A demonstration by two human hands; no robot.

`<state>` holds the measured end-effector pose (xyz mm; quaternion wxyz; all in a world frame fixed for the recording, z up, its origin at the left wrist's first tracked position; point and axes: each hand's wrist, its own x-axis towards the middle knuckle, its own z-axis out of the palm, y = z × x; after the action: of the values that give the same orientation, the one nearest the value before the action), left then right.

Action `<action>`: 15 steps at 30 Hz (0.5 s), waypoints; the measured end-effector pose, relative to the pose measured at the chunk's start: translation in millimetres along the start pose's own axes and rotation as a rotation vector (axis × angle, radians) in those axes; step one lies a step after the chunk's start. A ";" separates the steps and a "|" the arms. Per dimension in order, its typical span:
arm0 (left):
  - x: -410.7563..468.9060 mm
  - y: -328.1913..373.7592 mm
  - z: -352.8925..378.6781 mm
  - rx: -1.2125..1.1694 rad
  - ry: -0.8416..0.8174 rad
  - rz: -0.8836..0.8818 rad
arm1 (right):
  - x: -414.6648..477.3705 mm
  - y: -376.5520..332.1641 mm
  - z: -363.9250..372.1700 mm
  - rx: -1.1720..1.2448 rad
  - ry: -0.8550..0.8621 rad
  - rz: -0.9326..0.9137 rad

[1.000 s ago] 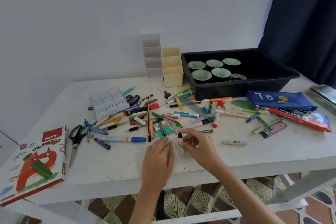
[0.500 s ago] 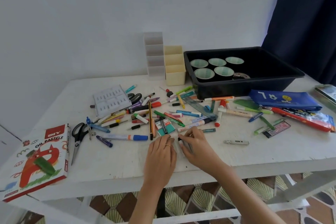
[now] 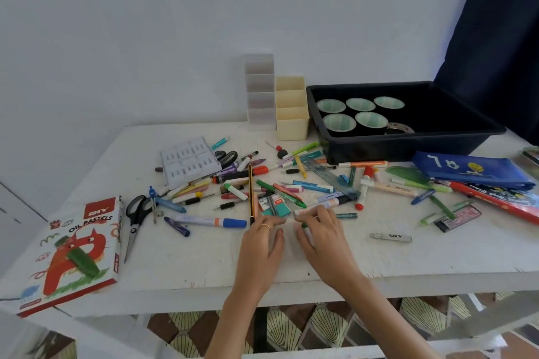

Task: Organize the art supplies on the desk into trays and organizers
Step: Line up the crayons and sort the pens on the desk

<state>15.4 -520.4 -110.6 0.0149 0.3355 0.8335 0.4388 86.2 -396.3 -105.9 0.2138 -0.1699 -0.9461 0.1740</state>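
Pens, markers and crayons lie scattered over the middle of the white desk. My left hand rests flat on the desk, fingers apart, its fingertips beside the end of a black-and-yellow pencil. My right hand lies just right of it with its fingers curled over a small pen, of which only a green tip shows. A clear organizer and a yellow organizer stand at the back. Next to them is a black tray holding several paper cups.
An oil pastels box overhangs the front left corner, with scissors beside it. A blue marker lies left of my hands, a white crayon to the right. A blue pouch and red packet lie at the right edge.
My right hand has come down from a raised pinch to lie low on the desk, close to my left hand. My left hand has slid slightly forward. The view has shifted a little.
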 end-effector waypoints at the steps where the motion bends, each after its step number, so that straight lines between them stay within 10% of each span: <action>1: 2.1 1.2 -5.3 -0.046 0.012 -0.030 | 5.3 -3.5 -0.3 0.034 -0.014 0.012; 15: 37.5 -54.9 -84.8 0.028 0.279 -0.142 | 97.6 -74.8 47.7 0.180 -0.172 -0.051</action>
<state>-70.7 -581.4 -89.1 -0.0750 0.2116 0.8551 0.4673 -37.4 -435.9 -82.6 0.1508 -0.1105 -0.9455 0.2665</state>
